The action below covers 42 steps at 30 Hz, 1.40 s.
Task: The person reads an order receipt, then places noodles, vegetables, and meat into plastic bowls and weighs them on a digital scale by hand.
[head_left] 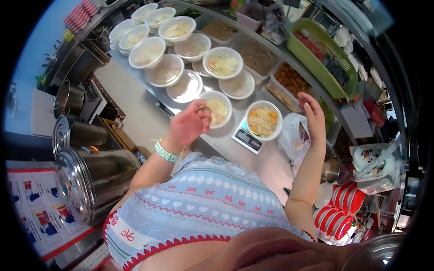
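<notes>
Bowl on scale, one: white bowl (279,123), round and open, set on a small flat scale (248,142) with a dark display. Contents: pale, crumbly-looking heap with orange chunks around it. We judge the wall to be thin plastic, light and rather flexible, the weight mostly food; squeezed at one side, it would likely bow and spill. Best hold, in our view: under the rim on two opposite sides, kept level. The rim may be slick if wet or greasy.

Left hand, one: left hand (189,122), fingers curled in loosely beside a second white bowl (229,113) of pale yellowish food. We see nothing in its grasp, but cannot tell whether the fingertips touch that bowl.

Right hand, one: right hand (313,113), fingers loosely extended and slightly bent, holding nothing that we can see. It stands to the right of the scale, above a crumpled, translucent plastic bag (294,133), which we expect to be limp and nearly weightless.

Surroundings: smooth, metallic-looking desk (221,140); stacked bowls (147,52), round, pale-rimmed, some glossy on top, probably prone to slide if nudged; a rectangular clear-walled tub (275,90) of browned, rough-surfaced cubes, probably soft.
</notes>
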Available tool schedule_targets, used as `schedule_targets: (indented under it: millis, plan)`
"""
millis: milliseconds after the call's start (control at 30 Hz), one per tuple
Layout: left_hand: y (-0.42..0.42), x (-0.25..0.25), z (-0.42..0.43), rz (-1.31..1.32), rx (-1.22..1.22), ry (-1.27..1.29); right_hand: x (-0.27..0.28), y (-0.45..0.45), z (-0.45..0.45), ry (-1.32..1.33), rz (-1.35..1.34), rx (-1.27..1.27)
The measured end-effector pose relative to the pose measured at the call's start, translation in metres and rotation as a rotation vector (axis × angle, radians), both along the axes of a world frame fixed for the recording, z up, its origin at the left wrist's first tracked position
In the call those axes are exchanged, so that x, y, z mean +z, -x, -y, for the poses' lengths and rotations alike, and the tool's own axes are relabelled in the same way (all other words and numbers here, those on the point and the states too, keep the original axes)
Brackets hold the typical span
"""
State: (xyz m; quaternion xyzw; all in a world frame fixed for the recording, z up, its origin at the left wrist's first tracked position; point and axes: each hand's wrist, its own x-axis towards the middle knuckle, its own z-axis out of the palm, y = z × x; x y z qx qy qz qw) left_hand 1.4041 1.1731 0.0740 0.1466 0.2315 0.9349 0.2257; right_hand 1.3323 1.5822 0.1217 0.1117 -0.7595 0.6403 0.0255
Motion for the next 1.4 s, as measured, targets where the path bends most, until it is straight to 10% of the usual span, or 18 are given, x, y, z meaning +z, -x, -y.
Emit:
schedule_targets:
  millis: [400, 967, 1400]
  plan:
    - [0.061, 0.017, 0.200, -0.078, 0.103, 0.215, 0.121, 0.323, 0.296, -0.688, -0.775, 0.157]
    - [0.135, -0.012, 0.283, 0.019, 0.089, 0.068, 0.129, 0.486, 0.412, -1.550, -0.216, 0.181]
    - [0.157, -0.011, 0.287, 0.005, 0.046, 0.035, 0.144, 0.500, 0.387, -1.144, -0.472, 0.258]
